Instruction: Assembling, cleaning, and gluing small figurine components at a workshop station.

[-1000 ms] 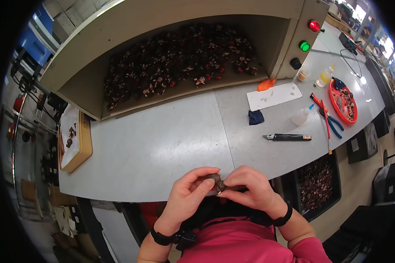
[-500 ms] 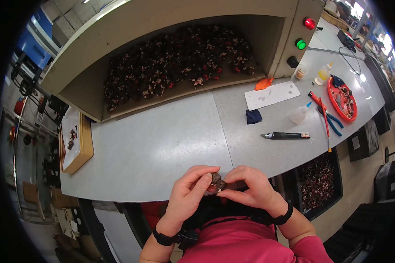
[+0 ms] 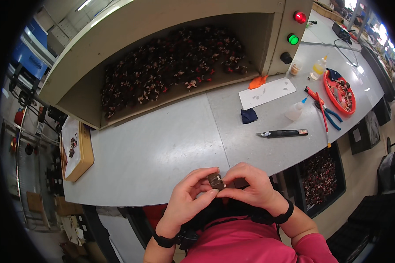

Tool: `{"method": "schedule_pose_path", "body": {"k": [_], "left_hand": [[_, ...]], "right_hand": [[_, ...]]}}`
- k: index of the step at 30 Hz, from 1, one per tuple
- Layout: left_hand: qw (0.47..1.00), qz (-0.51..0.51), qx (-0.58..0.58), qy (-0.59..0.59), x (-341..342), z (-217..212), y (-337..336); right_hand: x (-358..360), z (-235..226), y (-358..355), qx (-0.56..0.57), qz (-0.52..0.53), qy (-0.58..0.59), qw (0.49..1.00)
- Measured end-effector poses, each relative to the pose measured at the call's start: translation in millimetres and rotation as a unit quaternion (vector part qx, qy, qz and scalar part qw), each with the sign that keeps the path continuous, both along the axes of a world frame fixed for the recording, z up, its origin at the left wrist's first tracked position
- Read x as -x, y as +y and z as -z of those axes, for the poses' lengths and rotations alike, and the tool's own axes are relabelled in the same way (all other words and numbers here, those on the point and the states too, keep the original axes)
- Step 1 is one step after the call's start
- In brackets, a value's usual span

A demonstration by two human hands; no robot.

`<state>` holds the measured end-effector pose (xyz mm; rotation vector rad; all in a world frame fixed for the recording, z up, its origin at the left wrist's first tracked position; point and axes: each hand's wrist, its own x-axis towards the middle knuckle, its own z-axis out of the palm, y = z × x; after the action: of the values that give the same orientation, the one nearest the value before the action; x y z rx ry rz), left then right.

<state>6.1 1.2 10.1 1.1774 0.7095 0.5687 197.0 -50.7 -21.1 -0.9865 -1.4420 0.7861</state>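
The left hand (image 3: 186, 197) and right hand (image 3: 255, 187) pinch a small brown piece (image 3: 215, 180) by the near edge of the table (image 3: 158, 160); handling seems unfinished, while dark pieces (image 3: 171, 65) lie massed inside the cabinet (image 3: 72, 79), their stage unclear

- The left hand (image 3: 189, 191) was curled, its thumb (image 3: 206, 199) and index finger (image 3: 202, 174) bent toward each other in a grip.
- The right hand (image 3: 254, 186) faced it, thumb (image 3: 234, 193) and index finger (image 3: 245, 169) drawn into a pinch just beside the left fingertips.
- Both sets of fingers met at nearly the same height, the right index finger arched above its thumb.
- The left wrist (image 3: 168, 226) lay below and left of the fingers, the right wrist (image 3: 274, 200) below and right.
- The left forearm (image 3: 155, 254) rose steeply toward the fingers; the right forearm (image 3: 297, 225) slanted up and inward, bare like the left.
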Motion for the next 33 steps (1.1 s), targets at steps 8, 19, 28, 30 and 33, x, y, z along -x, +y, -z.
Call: {"method": "schedule_pose_path", "body": {"k": [8,19,28,30,33], "left_hand": [[1.0,0.0,-0.011,-0.015,2.8,1.1,0.2],[0.999,-0.011,-0.04,-0.019,3.5,2.2,-1.1],[0.999,-0.007,-0.049,-0.022,4.8,2.9,-1.6],[0.998,-0.006,-0.051,-0.033,5.7,4.4,-1.8],[0.998,-0.018,-0.041,-0.033,4.7,3.5,-3.9]], "right_hand": [[-1.5,-1.5,-1.0,0.014,-0.008,-0.032,0.999],[-3.0,-1.0,-0.5,0.008,-0.015,-0.04,0.999],[-3.5,2.3,1.1,-0.017,-0.016,-0.049,0.999],[-3.2,2.7,2.2,-0.021,-0.018,-0.057,0.998],[-3.0,3.3,2.2,-0.026,-0.013,-0.055,0.998]]}}
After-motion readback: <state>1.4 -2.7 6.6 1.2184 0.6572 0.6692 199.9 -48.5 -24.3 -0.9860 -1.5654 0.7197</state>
